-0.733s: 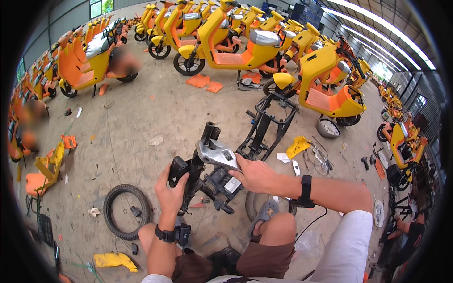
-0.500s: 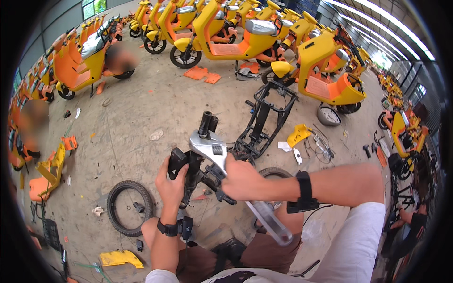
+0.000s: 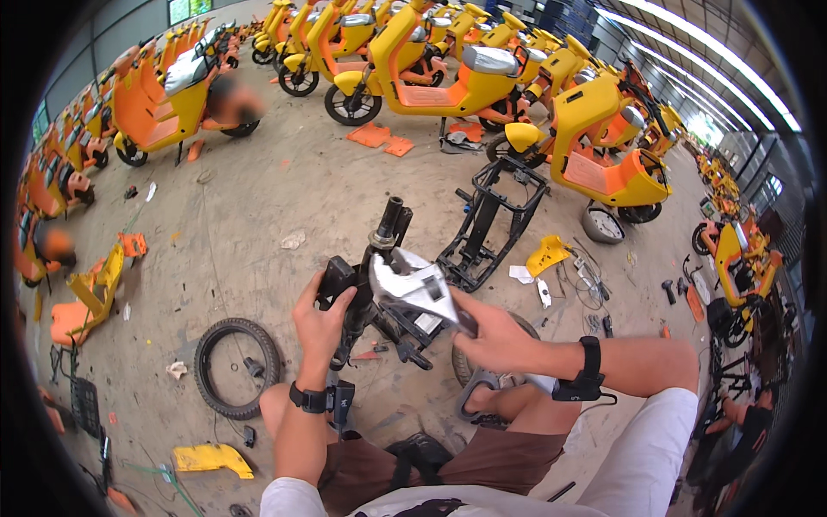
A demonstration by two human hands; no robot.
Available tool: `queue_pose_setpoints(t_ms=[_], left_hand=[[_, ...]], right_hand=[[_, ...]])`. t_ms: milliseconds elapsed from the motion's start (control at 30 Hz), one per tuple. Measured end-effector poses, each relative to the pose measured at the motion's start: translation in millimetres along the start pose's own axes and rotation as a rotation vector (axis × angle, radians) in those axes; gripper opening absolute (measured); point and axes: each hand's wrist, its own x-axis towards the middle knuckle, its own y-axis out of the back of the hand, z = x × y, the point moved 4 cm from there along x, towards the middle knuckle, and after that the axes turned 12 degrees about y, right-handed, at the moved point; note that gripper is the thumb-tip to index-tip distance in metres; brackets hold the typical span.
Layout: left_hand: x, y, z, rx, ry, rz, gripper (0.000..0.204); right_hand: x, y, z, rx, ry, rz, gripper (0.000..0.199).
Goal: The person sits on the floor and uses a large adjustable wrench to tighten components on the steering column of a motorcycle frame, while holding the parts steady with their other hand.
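Black steering column and fork assembly [image 3: 379,284], tube end pointing up and away, stands tilted over the concrete floor [image 3: 258,215] just ahead of the person's knees. Left hand [image 3: 320,320] is closed around the black block on its left side. Right hand [image 3: 491,338] is closed on the handle of a large silver adjustable wrench [image 3: 413,289], whose head sits against the column. A loose black tyre [image 3: 237,366] lies on the floor left of the left forearm; a bare black scooter frame [image 3: 491,222] lies beyond. Yellow and orange scooters [image 3: 448,82] are parked behind.
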Motion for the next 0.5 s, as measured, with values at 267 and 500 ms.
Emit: queue_pose_setpoints(t_ms=[267,500], left_hand=[[1.8,-4.6,-0.2,-0.021,-0.011,-0.01,0.052],[1.6,-3.1,-1.9,0.03,-0.022,0.023,0.051]], right_hand=[[19.7,27.4,81.0,-0.156,0.05,0.181,0.056],[55.3,32.5,91.8,-0.166,0.094,0.176,0.069]])
